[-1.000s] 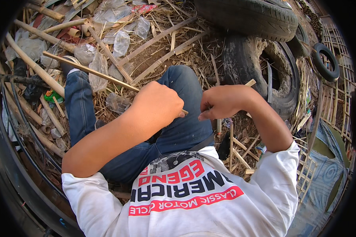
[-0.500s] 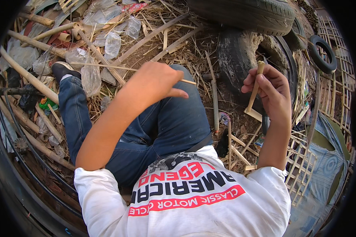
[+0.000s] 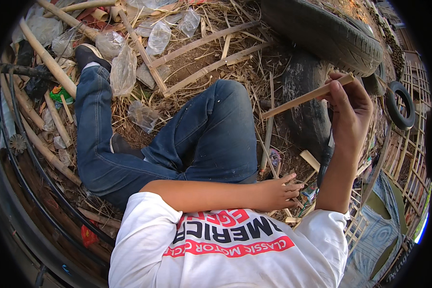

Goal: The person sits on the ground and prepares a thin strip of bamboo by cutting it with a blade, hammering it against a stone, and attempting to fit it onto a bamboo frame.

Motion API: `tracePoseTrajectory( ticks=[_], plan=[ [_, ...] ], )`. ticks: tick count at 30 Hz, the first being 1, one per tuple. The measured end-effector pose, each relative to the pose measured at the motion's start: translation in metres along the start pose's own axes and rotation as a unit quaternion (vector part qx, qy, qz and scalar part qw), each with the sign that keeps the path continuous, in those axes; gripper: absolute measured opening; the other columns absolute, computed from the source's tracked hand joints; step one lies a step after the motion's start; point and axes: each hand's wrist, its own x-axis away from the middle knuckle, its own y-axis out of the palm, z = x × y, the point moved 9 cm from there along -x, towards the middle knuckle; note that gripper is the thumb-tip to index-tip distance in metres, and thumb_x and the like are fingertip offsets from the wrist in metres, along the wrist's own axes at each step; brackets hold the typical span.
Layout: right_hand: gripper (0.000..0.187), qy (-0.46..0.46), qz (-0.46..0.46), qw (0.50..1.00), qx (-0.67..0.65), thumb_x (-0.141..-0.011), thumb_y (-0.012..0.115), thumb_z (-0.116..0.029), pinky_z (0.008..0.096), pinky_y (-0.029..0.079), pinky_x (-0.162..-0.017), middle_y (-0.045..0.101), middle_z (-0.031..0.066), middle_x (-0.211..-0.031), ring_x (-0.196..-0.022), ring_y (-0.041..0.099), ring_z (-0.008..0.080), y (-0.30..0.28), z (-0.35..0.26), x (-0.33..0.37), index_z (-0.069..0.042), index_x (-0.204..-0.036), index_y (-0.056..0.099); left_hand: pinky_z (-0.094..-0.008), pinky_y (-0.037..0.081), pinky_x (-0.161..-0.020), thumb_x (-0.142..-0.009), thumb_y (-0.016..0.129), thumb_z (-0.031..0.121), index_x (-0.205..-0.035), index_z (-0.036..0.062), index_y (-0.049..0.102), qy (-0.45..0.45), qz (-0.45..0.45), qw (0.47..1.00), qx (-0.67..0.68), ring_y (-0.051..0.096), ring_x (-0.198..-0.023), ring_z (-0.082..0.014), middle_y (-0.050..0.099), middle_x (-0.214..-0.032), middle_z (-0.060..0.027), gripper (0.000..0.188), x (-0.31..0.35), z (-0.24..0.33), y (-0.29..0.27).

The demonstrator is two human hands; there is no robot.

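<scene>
My right hand is raised at the right, closed on a bamboo strip that slants down to the left toward my knee. Beside that wrist hangs a knife with a dark handle; its blade runs up behind the hand, and how it is held is hidden. My left arm lies across my lap. At its end my left hand is open, fingers apart, over thin pale bamboo strips on the ground by my right hip. Whether its fingertips touch a strip I cannot tell.
Old tyres lie at the far right, with a smaller tyre beyond. A bamboo frame rests on dry litter ahead. Clear plastic bags and bamboo poles lie left. Blue cloth spreads at the right edge.
My left hand has moved from above my knee to beside my right hip, and the thin stick it held no longer shows in it. The bamboo strip in my right hand has tilted from steep to nearly level.
</scene>
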Motion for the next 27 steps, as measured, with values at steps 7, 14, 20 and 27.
tracePoseTrajectory(
  ticks=[7, 14, 20, 27],
  plan=[
    [0.015, 0.078, 0.06, 0.985, -0.145, -0.086, 0.069, -0.003, 0.0283, 0.058, -0.075, 0.069, 0.0122, -0.089, -0.081, 0.069, 0.0172, 0.032, 0.1, -0.029, 0.005, -0.097, 0.065, -0.0385, 0.041, -0.09, -0.081, 0.068, 0.02, -0.096, 0.0079, 0.067, -0.28, 0.046, 0.936, 0.208, 0.06, -0.095, -0.0231, 0.063, -0.095, -0.0063, 0.019, 0.065, -0.119, -0.081],
    [0.01, 0.332, -0.038, 0.902, -0.273, -0.087, 0.067, -0.008, 0.0315, 0.058, -0.073, 0.069, 0.0135, -0.087, -0.081, 0.069, 0.0212, 0.126, 0.221, -0.018, 0.001, -0.092, 0.063, -0.0311, 0.051, -0.082, -0.093, 0.063, 0.023, -0.135, -0.003, 0.043, -0.496, 0.474, 0.564, 0.46, 0.062, -0.09, -0.0167, 0.061, -0.101, -0.0098, 0.053, 0.217, -0.243, -0.145],
    [0.015, 0.41, -0.148, 0.886, -0.16, -0.089, 0.067, -0.013, 0.0292, 0.057, -0.071, 0.069, 0.0112, -0.085, -0.076, 0.068, 0.0176, 0.175, 0.296, -0.039, 0.001, -0.094, 0.065, -0.0389, 0.058, -0.079, -0.095, 0.061, 0.026, -0.109, 0.0008, 0.056, -0.521, 0.602, 0.431, 0.425, 0.065, -0.09, -0.0205, 0.063, -0.098, -0.0097, 0.029, 0.29, -0.301, -0.149],
    [0.021, 0.354, -0.25, 0.901, -0.003, -0.089, 0.066, -0.009, 0.0236, 0.053, -0.07, 0.07, 0.0097, -0.087, -0.078, 0.066, 0.0128, 0.17, 0.335, -0.056, 0.006, -0.104, 0.066, -0.0324, 0.06, -0.062, -0.095, 0.061, 0.02, -0.095, -0.0033, 0.061, -0.636, 0.522, 0.466, 0.326, 0.068, -0.073, -0.0205, 0.065, -0.083, -0.0123, 0.024, 0.302, -0.348, -0.156]
  ],
)
